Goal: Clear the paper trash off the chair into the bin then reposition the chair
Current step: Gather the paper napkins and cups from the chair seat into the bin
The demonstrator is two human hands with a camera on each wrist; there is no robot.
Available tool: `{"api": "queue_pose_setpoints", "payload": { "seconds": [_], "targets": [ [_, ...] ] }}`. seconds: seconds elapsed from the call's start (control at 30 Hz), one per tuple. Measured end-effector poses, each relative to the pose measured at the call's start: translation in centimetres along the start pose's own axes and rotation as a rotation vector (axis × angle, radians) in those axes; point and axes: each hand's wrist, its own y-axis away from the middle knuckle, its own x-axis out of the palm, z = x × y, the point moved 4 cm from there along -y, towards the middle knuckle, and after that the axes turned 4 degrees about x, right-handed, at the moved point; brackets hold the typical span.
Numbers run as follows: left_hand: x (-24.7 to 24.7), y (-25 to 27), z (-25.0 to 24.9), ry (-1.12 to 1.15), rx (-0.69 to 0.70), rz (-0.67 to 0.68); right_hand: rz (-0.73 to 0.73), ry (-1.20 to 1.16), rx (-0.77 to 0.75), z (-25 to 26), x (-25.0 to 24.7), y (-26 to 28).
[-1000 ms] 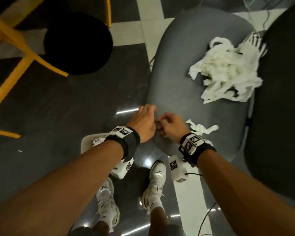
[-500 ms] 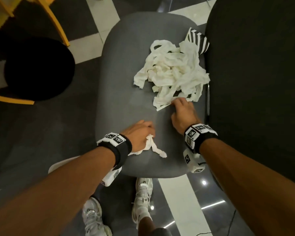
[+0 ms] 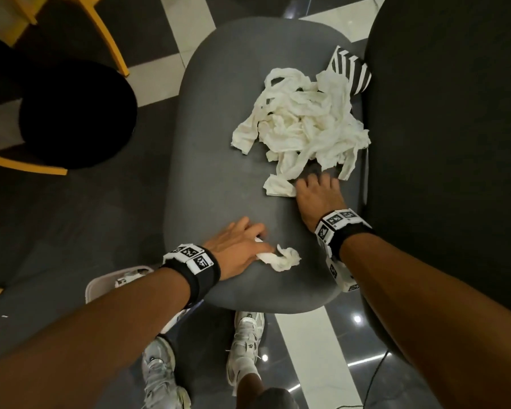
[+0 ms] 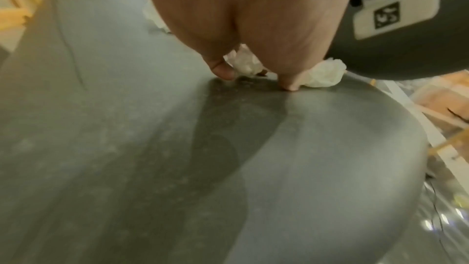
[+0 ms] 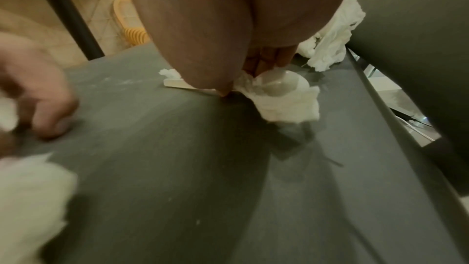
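Hands have separated since a second ago: then both were bunched together at the near edge of the grey chair seat (image 3: 219, 143); now your right hand (image 3: 317, 199) has advanced to the near fringe of the large paper pile (image 3: 301, 125), which lies toward the far right of the seat beside the dark backrest (image 3: 455, 143). Its fingers curl around a strip of that paper; the right wrist view confirms tissue bunched under the fingertips. Your left hand (image 3: 236, 246) lies low at the near edge with a small paper wad (image 3: 283, 256) pinched beneath it, though blur makes the exact hold uncertain. The bin (image 3: 101, 286) stands on the floor under your left forearm. Most of the trash remains on the seat, so clearing is at an early stage and repositioning is not yet due.
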Motion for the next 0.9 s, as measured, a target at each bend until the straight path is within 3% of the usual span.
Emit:
{"api": "queue_pose_setpoints", "payload": {
  "seconds": [0.1, 0.23, 0.33, 0.43, 0.57, 0.67, 0.77, 0.9],
  "targets": [
    [-0.5, -0.1, 0.5, 0.179, -0.113, -0.102, 0.121, -0.082, -0.045, 0.6, 0.5, 0.7],
    [-1.9, 1.2, 1.7, 0.429, -0.371, -0.195, 0.287, -0.338, -0.09, 2.6, 0.6, 2.5],
    [-2.2, 3.6, 2.9, 0.633, -0.475, -0.326, 0.27, -0.471, -0.165, 5.9, 0.2, 4.8],
    [-1.5, 6.6, 4.4, 0.808, -0.542, -0.468, 0.268, -0.589, -0.272, 11.5, -0.6, 7.1],
    [0.5, 11.9, 7.0, 1.047, -0.731, -0.64, 0.276, -0.709, -0.267, 20.8, -1.5, 8.9],
    [2.7, 17.2, 9.2, 1.088, -0.865, -0.718, 0.32, -0.711, -0.282, 27.8, -0.7, 9.9],
    [7.2, 22.8, 12.8, 1.163, -0.925, -0.689, 0.442, -0.691, -0.262, 34.5, 2.2, 10.1],
    [14.9, 28.0, 17.4, 1.235, -0.963, -0.536, 0.535, -0.617, -0.202, 41.2, 9.3, 9.1]
  ]
}}
